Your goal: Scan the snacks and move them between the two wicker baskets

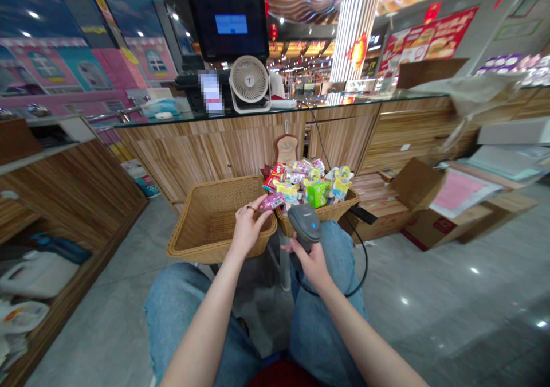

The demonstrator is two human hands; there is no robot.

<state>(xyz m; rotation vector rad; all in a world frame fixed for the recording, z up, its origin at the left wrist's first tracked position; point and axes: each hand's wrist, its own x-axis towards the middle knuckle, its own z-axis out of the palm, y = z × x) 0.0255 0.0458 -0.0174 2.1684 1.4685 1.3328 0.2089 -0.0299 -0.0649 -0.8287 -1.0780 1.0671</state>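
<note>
My left hand point(248, 226) is closed on a small pink-purple packet point(271, 202) with a barcode label facing up. It is above the right rim of a wicker basket point(183, 226), whose visible inside is bare. In my right hand point(313, 262) is a dark grey barcode scanner point(304, 222) with a small blue light, its head pointing away from me beside the packet. Just beyond the scanner stands a second wicker basket point(350, 202), heaped with colourful wrapped snacks and toys, among them a green packet point(318, 194) and a red packet point(275, 175).
A wooden counter point(193, 149) stands ahead, carrying a monitor point(230, 20), a white fan point(249, 80) and a phone point(211, 93). The scanner's black cable point(366, 261) loops over my right knee. Cardboard boxes point(447, 226) sit at right; a wooden shelf unit point(77, 198) is at left.
</note>
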